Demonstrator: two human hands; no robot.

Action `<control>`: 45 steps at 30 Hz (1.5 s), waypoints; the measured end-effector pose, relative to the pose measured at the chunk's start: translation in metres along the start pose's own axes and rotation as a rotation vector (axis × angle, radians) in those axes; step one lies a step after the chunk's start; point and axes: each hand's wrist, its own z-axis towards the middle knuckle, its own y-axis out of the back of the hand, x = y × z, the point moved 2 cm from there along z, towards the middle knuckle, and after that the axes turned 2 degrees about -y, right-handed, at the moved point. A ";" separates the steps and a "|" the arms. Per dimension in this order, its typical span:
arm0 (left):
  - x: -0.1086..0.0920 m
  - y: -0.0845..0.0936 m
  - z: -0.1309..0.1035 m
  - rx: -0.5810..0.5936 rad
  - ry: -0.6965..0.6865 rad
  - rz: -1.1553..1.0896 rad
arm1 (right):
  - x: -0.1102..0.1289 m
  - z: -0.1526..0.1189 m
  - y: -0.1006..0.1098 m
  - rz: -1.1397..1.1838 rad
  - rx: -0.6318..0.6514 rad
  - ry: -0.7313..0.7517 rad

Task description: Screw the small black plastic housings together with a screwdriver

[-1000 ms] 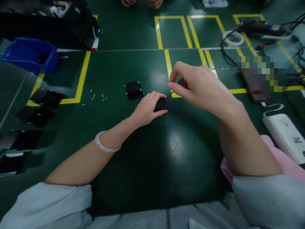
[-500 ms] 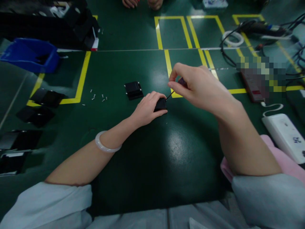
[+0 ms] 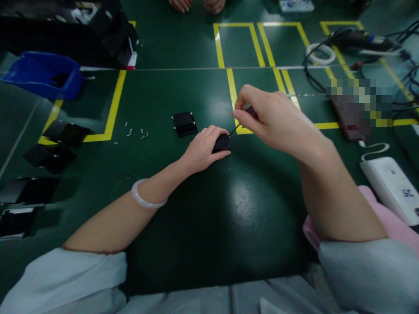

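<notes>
My left hand [image 3: 206, 147] is closed round a small black block [image 3: 221, 143], pressing it to the green table [image 3: 183, 209] between thumb and fingers. My right hand [image 3: 262, 111] grips a screwdriver [image 3: 233, 130] by its handle, mostly hidden in the fingers. Its thin dark shaft slants down to the block's right end, where the tip meets it. Just beyond my left hand lies a second black block [image 3: 185, 124] with small shiny screws at its sides. Several loose screws [image 3: 142, 131] are scattered to the left of it.
Several black parts [image 3: 49, 158] line the left side, below a blue bin [image 3: 46, 75]. On the right are a white power bank [image 3: 389, 187], a pink cloth [image 3: 376, 211], a white ring [image 3: 320, 53] and cables. Another person's hands [image 3: 214, 5] show at the far edge.
My right hand has turned slightly at the fingers round the screwdriver handle, showing a bit more of it. My left hand and the block keep their place; the view shifts marginally.
</notes>
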 end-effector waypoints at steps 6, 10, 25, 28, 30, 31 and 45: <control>-0.001 0.001 0.000 0.009 0.003 -0.006 | 0.000 -0.001 0.000 0.000 0.006 0.003; 0.000 0.001 0.000 0.001 -0.010 -0.006 | 0.000 -0.001 0.000 -0.002 0.006 0.017; 0.001 0.000 -0.001 -0.011 -0.012 -0.004 | 0.001 -0.001 0.001 0.009 0.008 -0.007; 0.001 0.001 -0.001 -0.013 -0.017 -0.001 | 0.000 -0.001 0.001 0.020 0.004 0.004; 0.001 0.001 -0.001 -0.012 -0.020 -0.006 | 0.000 0.000 0.000 0.019 -0.001 0.009; 0.001 0.001 -0.001 -0.012 -0.020 -0.008 | 0.000 0.000 0.000 0.012 -0.006 0.008; 0.000 0.001 -0.001 -0.003 -0.008 -0.004 | 0.000 -0.001 0.001 0.022 0.015 -0.002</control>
